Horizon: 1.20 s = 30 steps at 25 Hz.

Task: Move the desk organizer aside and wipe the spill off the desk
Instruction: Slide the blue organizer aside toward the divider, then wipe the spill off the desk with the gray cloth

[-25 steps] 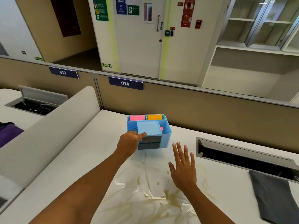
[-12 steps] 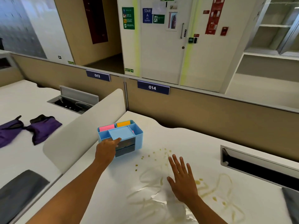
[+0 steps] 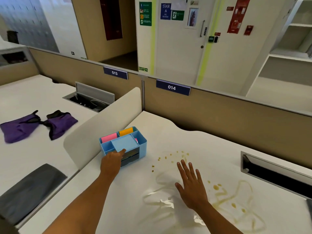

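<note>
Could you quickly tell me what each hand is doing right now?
Left hand: gripping the front of the blue organizer.
Right hand: open, fingers spread, holding nothing.

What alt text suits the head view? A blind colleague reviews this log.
A left hand grips a blue desk organizer beside a divider, while the open right hand hovers over a yellowish spill on the white desk.

Desk [image 3: 168, 132]: smooth white laminate, faint sheen.
Organizer [image 3: 124, 146]: matt light-blue plastic.
Spill [image 3: 233, 198]: glossy wet yellowish film.
Cloth [image 3: 38, 125]: soft purple fabric.
Partition [image 3: 219, 115]: matt tan fabric-like panel.
Cable tray [image 3: 276, 174]: brushed grey metal.
</note>
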Motion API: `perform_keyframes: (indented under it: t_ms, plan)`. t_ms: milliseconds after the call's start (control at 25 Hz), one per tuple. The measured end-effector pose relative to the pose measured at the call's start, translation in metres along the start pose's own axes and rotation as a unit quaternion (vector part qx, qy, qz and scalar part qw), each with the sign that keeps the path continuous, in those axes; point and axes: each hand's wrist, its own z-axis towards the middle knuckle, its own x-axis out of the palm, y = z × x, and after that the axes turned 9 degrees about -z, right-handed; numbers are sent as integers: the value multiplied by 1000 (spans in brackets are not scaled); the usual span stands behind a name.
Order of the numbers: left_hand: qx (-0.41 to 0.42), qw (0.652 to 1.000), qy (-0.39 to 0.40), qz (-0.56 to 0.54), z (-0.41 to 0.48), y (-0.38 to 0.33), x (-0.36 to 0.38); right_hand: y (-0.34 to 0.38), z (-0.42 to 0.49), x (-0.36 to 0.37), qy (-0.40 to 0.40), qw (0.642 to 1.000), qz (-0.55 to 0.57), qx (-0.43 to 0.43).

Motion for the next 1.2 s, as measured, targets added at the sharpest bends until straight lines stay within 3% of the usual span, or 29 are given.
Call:
perform_keyframes:
  t_ms: [160, 360, 520, 920, 1200]
  plan:
    - [-13, 999, 23, -19, -4, 6, 12, 2, -3, 1, -5, 1000, 13, -1]
    - [-55, 997, -62, -1, -7, -8, 16, -6, -10, 1, -19, 999, 27, 2]
    - [56, 989, -130, -34, -2, -53, 18, -16, -14, -2, -29, 999, 38, 11]
    - [284, 958, 39, -24, -55, -211, 88, -75, -51, -4, -35, 995, 12, 97]
    - [316, 943, 93, -41, -77, -276, 112, -132, -99, -1, -23, 980, -3, 200]
